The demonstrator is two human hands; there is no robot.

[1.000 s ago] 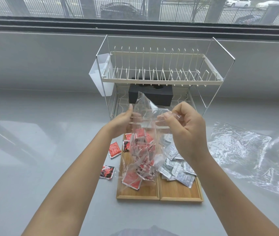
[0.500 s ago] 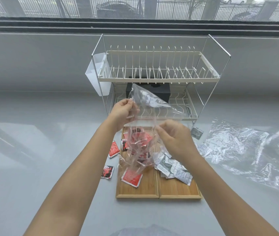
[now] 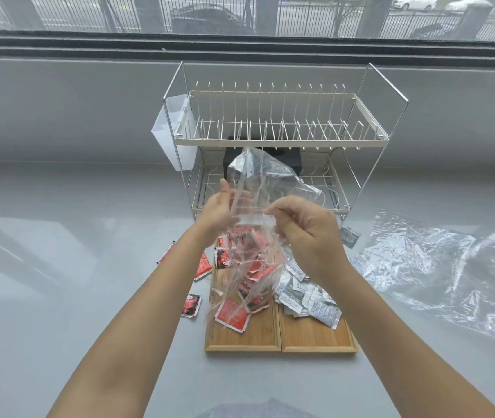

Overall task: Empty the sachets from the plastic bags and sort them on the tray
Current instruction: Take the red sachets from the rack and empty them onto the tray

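Both my hands hold a clear plastic bag (image 3: 266, 182) above a two-part wooden tray (image 3: 279, 339). My left hand (image 3: 217, 211) grips the bag's left side and my right hand (image 3: 302, 229) pinches its right side; the bag hangs crumpled between them. Red sachets (image 3: 234, 316) lie in the tray's left compartment, partly seen through the bag. White and grey sachets (image 3: 309, 300) are heaped in the right compartment. Three red sachets lie off the tray on its left, one of them dark (image 3: 191, 305). One grey sachet (image 3: 349, 236) lies on the table to the right.
A white wire dish rack (image 3: 282, 140) stands right behind the tray, with a white cup holder (image 3: 169, 131) on its left and a black box on its lower shelf. A second, flattened plastic bag (image 3: 439, 267) lies on the grey table to the right.
My right hand has risen back up to the bag, level with my left. The bag is now stretched between both hands, and the view has shifted slightly.
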